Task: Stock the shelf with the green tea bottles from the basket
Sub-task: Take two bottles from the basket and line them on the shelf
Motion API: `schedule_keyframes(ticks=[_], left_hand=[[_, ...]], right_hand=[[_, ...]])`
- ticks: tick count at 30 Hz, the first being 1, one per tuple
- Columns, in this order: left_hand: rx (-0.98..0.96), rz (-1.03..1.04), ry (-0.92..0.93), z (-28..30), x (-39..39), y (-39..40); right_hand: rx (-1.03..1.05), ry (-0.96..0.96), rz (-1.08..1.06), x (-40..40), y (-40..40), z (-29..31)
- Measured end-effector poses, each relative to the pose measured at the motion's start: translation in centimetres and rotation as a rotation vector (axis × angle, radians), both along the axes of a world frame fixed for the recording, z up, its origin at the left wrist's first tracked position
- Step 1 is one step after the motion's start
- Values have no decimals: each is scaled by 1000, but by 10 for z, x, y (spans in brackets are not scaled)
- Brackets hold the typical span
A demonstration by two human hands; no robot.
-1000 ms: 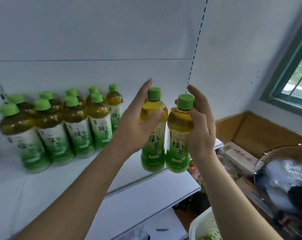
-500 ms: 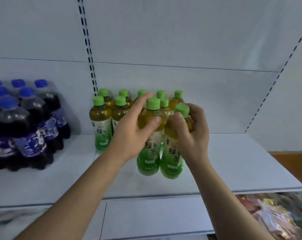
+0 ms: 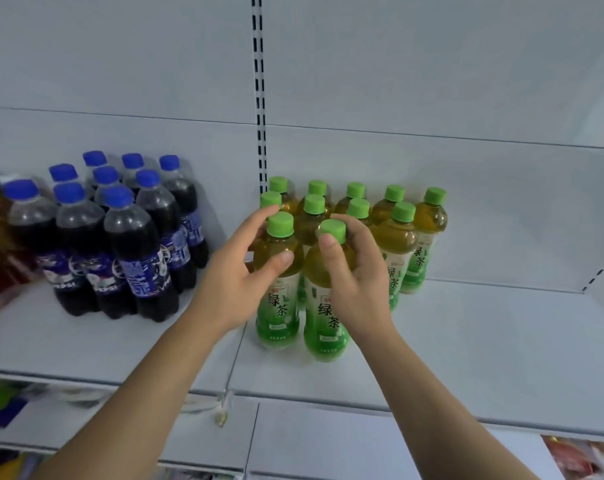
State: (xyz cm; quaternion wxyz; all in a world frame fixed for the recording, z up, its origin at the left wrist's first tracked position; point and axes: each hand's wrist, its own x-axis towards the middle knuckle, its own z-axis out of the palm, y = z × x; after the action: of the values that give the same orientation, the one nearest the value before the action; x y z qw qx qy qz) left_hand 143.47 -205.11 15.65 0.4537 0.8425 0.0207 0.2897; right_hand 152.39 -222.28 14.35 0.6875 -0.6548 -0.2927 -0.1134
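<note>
— While your left hand [image 3: 238,285] wraps the shoulder of one green tea bottle [image 3: 279,296], where does that bottle actually sit?

— On the shelf [image 3: 466,355], upright, at the front of the stocked group of green tea bottles [image 3: 394,237]. Your thumb crosses its front below the neck and your fingers curl round the back, so the hand is closed on it, though loosely enough that I'd judge you are steadying it rather than carrying it.

— And the right hand [image 3: 357,282]?

— Clamped on the second bottle [image 3: 323,306], just inward of your left grip, thumb pressed under the green cap. Its base looks down on the shelf too, a shade nearer you than the other one. The two bottles stand side by side, touching or close to it; I cannot tell which.

— Why hold them so high up?

— Gripping near the neck keeps your knuckles clear of the caps behind your fingers, and it lets you nudge each bottle straight back into its row. Labels face you, which suits a display.

— What sits outward of my left grip?

— The blue-capped cola bottles [image 3: 120,244], well apart, so no risk of a knock there.

— And the basket?

— Not in view. Beyond your right grip the shelf has bare room, likely for further rows.
</note>
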Motion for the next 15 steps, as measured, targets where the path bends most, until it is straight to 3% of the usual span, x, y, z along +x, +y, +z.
schedule_keyframes(ticks=[6,15], left_hand=[[-12,-33,12,-16,3,26],[-130,-122,45,-38,2,30]], right_hand=[[11,0,-43,-4,25,-15],[-266,-62,-221,-9,20,-28]])
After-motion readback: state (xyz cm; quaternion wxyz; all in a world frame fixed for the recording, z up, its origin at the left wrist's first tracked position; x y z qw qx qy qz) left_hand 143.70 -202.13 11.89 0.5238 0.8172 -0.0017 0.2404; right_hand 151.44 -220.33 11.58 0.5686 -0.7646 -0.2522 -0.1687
